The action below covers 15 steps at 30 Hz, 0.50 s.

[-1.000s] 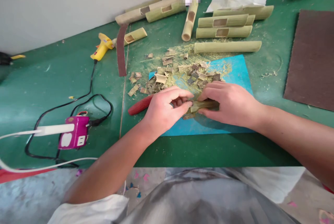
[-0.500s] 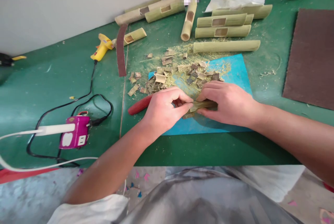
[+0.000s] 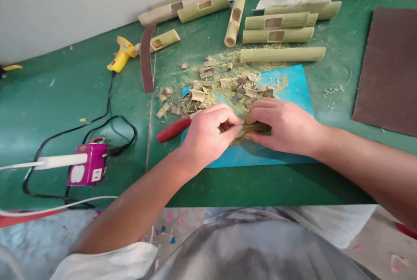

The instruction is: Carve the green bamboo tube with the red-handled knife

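A split-looking bamboo piece (image 3: 259,128), greenish and smooth along its length, is held low over a flat blue sheet (image 3: 276,156) on the green tabletop (image 3: 198,193). It is clasped from both sides by the thumb and fingers of the right hand (image 3: 283,123), whose grip is opened only as far as the width of the piece. By the left hand (image 3: 210,134), a narrow grip is formed at the left end of the piece, the thumb and forefinger brought almost together; whether anything thin is caught between them cannot be told. Beyond the hands, the sheet is strewn with curled, brittle-looking scraps (image 3: 198,95) and pale, fibrous dust. A rounded red handle (image 3: 172,129) is partly hidden by the left hand. Farther back, smooth bamboo tubes (image 3: 278,35) are laid out, several cut with rectangular openings. To the right, a matte brown sheet (image 3: 387,71) is spread flat; to the left, a narrow brown strip (image 3: 147,60) is draped over a notched tube (image 3: 165,41).
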Each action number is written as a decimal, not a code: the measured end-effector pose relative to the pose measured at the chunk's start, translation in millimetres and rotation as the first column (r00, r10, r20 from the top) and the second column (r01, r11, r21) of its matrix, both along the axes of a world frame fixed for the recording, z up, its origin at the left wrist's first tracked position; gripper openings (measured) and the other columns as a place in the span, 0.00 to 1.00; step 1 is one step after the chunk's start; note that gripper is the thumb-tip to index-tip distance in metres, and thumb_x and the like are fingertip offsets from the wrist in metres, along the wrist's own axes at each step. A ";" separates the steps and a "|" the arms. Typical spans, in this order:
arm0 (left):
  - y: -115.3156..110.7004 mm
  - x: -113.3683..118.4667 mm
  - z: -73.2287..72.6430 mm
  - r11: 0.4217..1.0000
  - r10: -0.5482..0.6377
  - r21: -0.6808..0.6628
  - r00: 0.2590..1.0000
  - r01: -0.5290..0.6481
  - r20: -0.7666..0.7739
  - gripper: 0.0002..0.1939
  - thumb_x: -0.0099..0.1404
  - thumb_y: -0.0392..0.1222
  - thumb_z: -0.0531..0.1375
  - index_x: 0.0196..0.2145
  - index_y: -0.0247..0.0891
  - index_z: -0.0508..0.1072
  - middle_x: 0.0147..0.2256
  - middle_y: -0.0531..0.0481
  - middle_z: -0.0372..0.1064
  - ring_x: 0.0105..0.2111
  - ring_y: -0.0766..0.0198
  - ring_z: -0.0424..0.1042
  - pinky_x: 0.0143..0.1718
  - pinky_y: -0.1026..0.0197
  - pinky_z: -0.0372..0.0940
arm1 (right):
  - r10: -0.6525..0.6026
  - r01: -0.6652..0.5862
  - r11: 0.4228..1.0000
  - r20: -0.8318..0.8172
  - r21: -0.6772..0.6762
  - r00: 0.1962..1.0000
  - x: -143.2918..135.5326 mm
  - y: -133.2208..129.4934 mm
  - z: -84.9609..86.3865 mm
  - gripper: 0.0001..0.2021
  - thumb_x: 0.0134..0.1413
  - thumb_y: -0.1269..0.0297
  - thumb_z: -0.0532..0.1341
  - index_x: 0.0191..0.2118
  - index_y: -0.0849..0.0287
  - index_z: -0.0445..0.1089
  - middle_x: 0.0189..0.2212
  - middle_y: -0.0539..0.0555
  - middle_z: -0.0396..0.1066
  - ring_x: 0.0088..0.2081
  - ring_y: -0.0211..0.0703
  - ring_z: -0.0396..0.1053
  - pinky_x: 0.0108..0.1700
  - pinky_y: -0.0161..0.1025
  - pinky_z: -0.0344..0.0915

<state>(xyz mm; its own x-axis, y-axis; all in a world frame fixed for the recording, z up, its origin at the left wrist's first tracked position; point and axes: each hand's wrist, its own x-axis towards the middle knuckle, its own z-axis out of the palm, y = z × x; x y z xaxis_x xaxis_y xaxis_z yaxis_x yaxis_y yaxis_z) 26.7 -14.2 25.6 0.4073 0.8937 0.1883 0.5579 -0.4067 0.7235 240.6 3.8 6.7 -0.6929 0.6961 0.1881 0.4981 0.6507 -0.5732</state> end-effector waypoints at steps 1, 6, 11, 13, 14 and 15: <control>0.1 0.0 -0.4 1.000 -0.008 0.004 1.000 0.008 0.004 0.08 0.64 0.31 0.62 0.27 0.37 0.74 0.28 0.52 0.70 0.30 0.66 0.70 0.33 0.64 0.64 | 0.000 0.000 1.000 -0.003 -0.003 1.000 0.2 0.3 -0.1 0.06 0.58 0.62 0.61 0.35 0.59 0.72 0.33 0.56 0.71 0.38 0.47 0.67 0.39 0.43 0.61; 0.7 -1.7 -1.0 0.999 0.019 -0.042 1.000 -0.019 -0.003 0.08 0.63 0.31 0.63 0.26 0.37 0.73 0.27 0.52 0.70 0.29 0.66 0.69 0.32 0.64 0.64 | 0.005 -0.005 1.000 0.002 -0.015 1.000 1.3 1.8 -0.2 0.06 0.59 0.62 0.61 0.36 0.58 0.71 0.34 0.55 0.72 0.38 0.46 0.67 0.40 0.42 0.61; 1.3 1.4 -0.6 0.999 -0.007 -0.048 1.000 0.008 0.014 0.08 0.62 0.31 0.62 0.26 0.37 0.72 0.27 0.53 0.70 0.30 0.66 0.69 0.32 0.63 0.63 | 0.015 -0.015 1.000 -0.003 -0.014 1.000 1.3 2.3 0.3 0.05 0.58 0.63 0.61 0.35 0.59 0.71 0.33 0.55 0.71 0.37 0.45 0.66 0.39 0.42 0.61; 1.2 1.1 0.8 0.997 -0.016 -0.070 1.000 0.016 0.001 0.08 0.62 0.30 0.62 0.26 0.37 0.72 0.27 0.53 0.69 0.29 0.66 0.69 0.31 0.64 0.63 | 0.008 -0.008 1.000 -0.008 -0.028 1.000 1.3 2.3 0.1 0.05 0.58 0.63 0.62 0.35 0.59 0.72 0.33 0.55 0.71 0.37 0.46 0.67 0.39 0.42 0.61; 1.1 0.5 1.4 0.997 -0.009 -0.077 1.000 0.009 -0.007 0.08 0.61 0.30 0.63 0.26 0.37 0.72 0.27 0.53 0.69 0.29 0.67 0.68 0.31 0.64 0.63 | 0.004 -0.005 0.999 -0.009 -0.035 1.000 1.2 2.4 -0.1 0.05 0.57 0.63 0.62 0.35 0.59 0.72 0.33 0.55 0.71 0.37 0.46 0.67 0.39 0.42 0.61; 0.9 -0.1 1.9 0.997 0.003 -0.077 1.000 -0.004 -0.014 0.08 0.61 0.30 0.63 0.26 0.37 0.73 0.27 0.53 0.69 0.29 0.67 0.68 0.31 0.64 0.63 | 0.002 -0.003 0.999 -0.009 -0.040 1.000 1.1 2.4 -0.2 0.05 0.57 0.63 0.62 0.35 0.59 0.72 0.33 0.55 0.71 0.37 0.46 0.67 0.39 0.42 0.61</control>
<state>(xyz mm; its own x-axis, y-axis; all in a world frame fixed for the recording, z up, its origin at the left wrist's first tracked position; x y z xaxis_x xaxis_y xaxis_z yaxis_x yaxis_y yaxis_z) 26.6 -13.3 27.5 0.4061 0.9067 0.1137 0.5692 -0.3483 0.7447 241.7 6.2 6.5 -0.6930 0.7015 0.1662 0.4914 0.6283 -0.6031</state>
